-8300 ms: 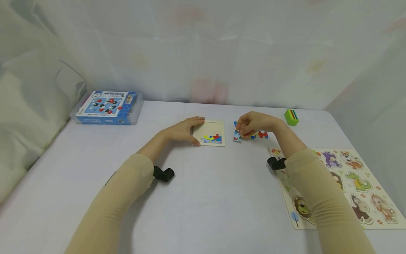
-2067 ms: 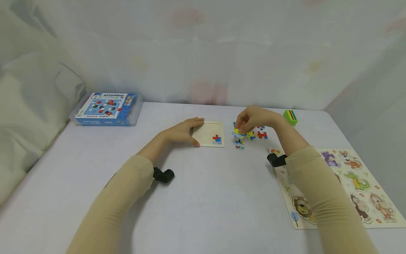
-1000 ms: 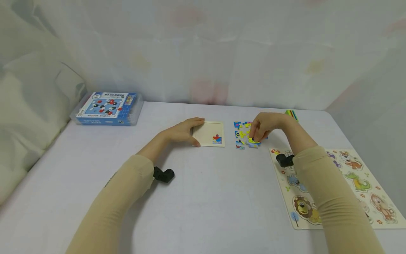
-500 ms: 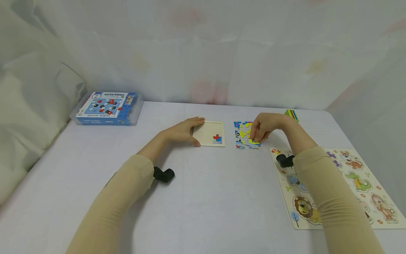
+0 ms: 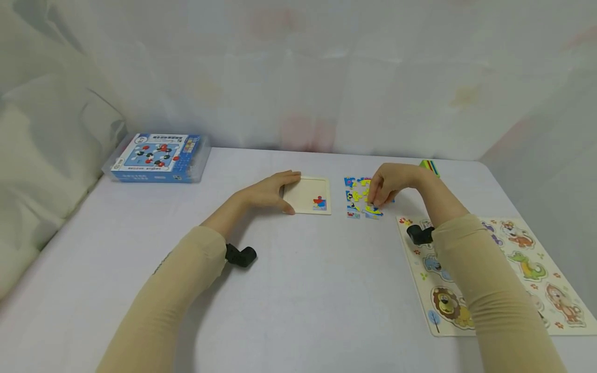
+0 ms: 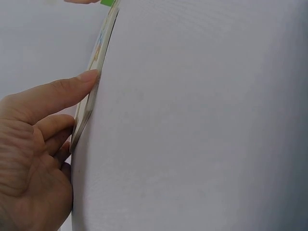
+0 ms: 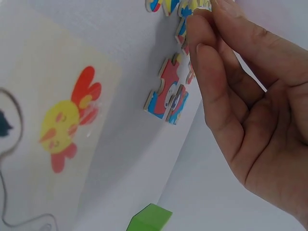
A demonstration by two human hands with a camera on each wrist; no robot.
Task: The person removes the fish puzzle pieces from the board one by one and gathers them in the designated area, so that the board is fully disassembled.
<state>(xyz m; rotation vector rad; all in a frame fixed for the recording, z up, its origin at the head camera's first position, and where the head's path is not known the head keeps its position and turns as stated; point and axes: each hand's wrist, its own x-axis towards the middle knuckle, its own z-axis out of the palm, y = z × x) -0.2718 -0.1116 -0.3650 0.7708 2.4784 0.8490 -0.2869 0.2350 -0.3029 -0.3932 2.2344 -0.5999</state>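
Observation:
My left hand [image 5: 272,191] holds the left side of a small square wooden puzzle tray [image 5: 303,189], thumb at the near corner and fingers at the far one. In the left wrist view the thumb [image 6: 72,91] presses on the tray's edge [image 6: 91,91]. One red and blue puzzle piece [image 5: 320,203] lies in the tray's lower right corner. To the right of the tray, my right hand [image 5: 389,184] pinches a yellow and blue puzzle piece [image 5: 373,210] low over the table, among several loose jigsaw pieces [image 5: 353,196]. The hand hides some of those pieces.
A large animal puzzle board [image 5: 445,300] lies under the right forearm. Behind the right wrist stands a green striped block [image 5: 429,167]. A molecule model box [image 5: 158,158] sits at the back left. White cloth hangs behind the table [image 5: 298,290].
Over the longer span, pieces have left the tray's bottom row, down to one, and the loose group has grown. The right hand moved right and nearer; in the last second both hands barely moved.

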